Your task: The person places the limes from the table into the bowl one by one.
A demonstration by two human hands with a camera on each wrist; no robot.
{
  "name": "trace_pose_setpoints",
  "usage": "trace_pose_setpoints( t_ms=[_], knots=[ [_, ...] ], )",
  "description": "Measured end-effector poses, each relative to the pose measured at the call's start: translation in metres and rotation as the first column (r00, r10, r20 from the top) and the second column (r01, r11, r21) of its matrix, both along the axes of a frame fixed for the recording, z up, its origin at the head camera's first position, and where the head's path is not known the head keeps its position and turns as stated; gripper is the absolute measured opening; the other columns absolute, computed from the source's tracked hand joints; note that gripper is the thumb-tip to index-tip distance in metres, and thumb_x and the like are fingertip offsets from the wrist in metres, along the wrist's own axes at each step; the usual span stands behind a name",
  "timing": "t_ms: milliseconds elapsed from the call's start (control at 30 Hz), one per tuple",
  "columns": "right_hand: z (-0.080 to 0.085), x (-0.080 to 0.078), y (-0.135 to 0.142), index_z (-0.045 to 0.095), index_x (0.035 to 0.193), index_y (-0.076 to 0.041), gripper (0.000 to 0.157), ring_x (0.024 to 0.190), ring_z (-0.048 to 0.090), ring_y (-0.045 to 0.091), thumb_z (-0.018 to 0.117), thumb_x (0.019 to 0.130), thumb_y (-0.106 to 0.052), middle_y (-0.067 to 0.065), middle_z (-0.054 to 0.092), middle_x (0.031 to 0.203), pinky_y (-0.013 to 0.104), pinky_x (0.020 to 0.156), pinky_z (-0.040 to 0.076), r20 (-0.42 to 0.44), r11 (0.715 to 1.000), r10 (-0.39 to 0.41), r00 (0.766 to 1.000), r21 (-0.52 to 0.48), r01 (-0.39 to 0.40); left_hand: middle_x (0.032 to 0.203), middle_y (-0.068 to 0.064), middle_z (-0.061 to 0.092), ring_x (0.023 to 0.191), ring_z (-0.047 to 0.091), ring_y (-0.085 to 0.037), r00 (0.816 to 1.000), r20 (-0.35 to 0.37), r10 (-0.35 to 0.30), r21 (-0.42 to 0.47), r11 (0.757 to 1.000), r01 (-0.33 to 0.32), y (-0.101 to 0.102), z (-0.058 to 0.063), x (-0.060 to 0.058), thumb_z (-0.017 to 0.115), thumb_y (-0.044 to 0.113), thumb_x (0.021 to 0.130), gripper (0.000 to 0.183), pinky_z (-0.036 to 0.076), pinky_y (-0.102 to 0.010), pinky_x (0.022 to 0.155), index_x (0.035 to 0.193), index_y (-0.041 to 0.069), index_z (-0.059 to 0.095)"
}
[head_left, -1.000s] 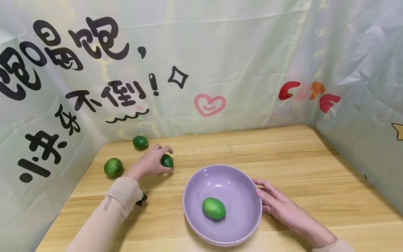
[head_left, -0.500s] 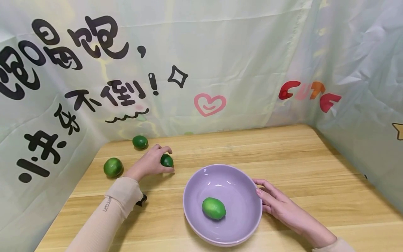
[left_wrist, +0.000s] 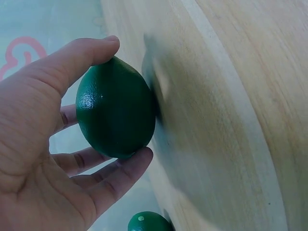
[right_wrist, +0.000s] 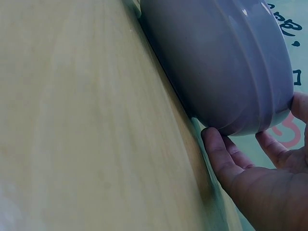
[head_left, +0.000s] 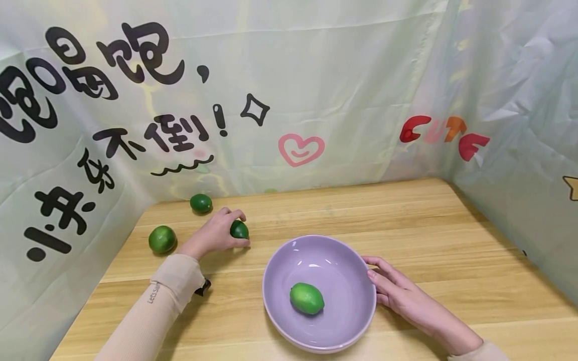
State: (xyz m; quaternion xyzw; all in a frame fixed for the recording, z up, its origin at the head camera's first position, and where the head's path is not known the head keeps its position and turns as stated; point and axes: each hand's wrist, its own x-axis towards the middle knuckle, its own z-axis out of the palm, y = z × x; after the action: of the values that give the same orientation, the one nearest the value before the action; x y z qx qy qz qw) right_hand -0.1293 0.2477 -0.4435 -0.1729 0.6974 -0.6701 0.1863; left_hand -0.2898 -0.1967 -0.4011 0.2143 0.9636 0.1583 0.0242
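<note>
My left hand (head_left: pixel 217 232) holds a dark green lime (head_left: pixel 240 230) on the left part of the table. In the left wrist view the thumb presses one end of this glossy lime (left_wrist: pixel 115 108) and fingertips the other, close against the wood. At the right side of a lilac bowl (head_left: pixel 343 265), my right hand (head_left: pixel 399 293) grips with the thumb at the rim and the fingers on the outer wall. Those fingers show below the bowl's side (right_wrist: pixel 216 62) in the right wrist view. A brighter green lime (head_left: pixel 307 299) lies inside the bowl.
Two more limes lie left of my left hand: a dark one (head_left: pixel 200 204) near the back edge and a lighter green one (head_left: pixel 162 239) nearer the left edge. Printed cloth (head_left: pixel 352 90) hangs behind and beside the wooden table (head_left: pixel 433 225).
</note>
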Motion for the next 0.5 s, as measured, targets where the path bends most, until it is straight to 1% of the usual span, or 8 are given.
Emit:
trace_pose_setpoints(
  t_ms=[167,267,400,500],
  knots=[
    [0.0,0.0007,0.0006,0.035,0.158,-0.002,0.044,0.124,0.067,0.013,0.036,0.118,-0.021,0.008,0.055,0.143,0.03,0.102,0.059,-0.006,1.0,0.004,1.0,-0.013,-0.004,0.127,-0.022,0.061,0.106,0.064,-0.035,1.0,0.009,0.0,0.005,1.0,0.0,0.0001,-0.0009,-0.0002,0.091,0.039,0.085,0.061,0.061,-0.052,0.091,0.131,0.01,0.065],
    [-0.0002,0.001,0.0008,0.035,0.158,-0.003,0.044,0.125,0.067,0.013,0.036,0.118,-0.021,0.007,0.056,0.143,0.03,0.103,0.059,-0.003,1.0,0.003,1.0,-0.018,-0.003,0.125,-0.023,0.061,0.105,0.064,-0.035,1.0,0.0,-0.013,0.005,1.0,0.013,0.0002,-0.0018,-0.0004,0.091,0.037,0.085,0.059,0.061,-0.052,0.089,0.13,0.009,0.066],
    [-0.0003,0.0007,0.0004,0.034,0.159,-0.002,0.045,0.127,0.066,0.012,0.036,0.119,-0.021,0.007,0.056,0.145,0.029,0.104,0.058,0.002,1.0,-0.003,1.0,-0.015,0.003,0.123,-0.026,0.062,0.106,0.064,-0.036,0.999,-0.018,-0.031,0.0,1.0,0.031,0.0003,-0.0025,-0.0009,0.092,0.035,0.084,0.059,0.061,-0.053,0.088,0.13,0.009,0.067],
    [-0.0003,0.0004,0.0,0.034,0.159,0.0,0.045,0.127,0.066,0.012,0.036,0.118,-0.021,0.006,0.056,0.145,0.029,0.104,0.058,-0.004,1.0,-0.003,1.0,-0.015,0.003,0.124,-0.027,0.061,0.108,0.063,-0.038,0.999,-0.017,-0.027,-0.002,1.0,0.027,0.0002,-0.0027,-0.0012,0.092,0.035,0.084,0.059,0.061,-0.055,0.089,0.131,0.01,0.068]
  ],
)
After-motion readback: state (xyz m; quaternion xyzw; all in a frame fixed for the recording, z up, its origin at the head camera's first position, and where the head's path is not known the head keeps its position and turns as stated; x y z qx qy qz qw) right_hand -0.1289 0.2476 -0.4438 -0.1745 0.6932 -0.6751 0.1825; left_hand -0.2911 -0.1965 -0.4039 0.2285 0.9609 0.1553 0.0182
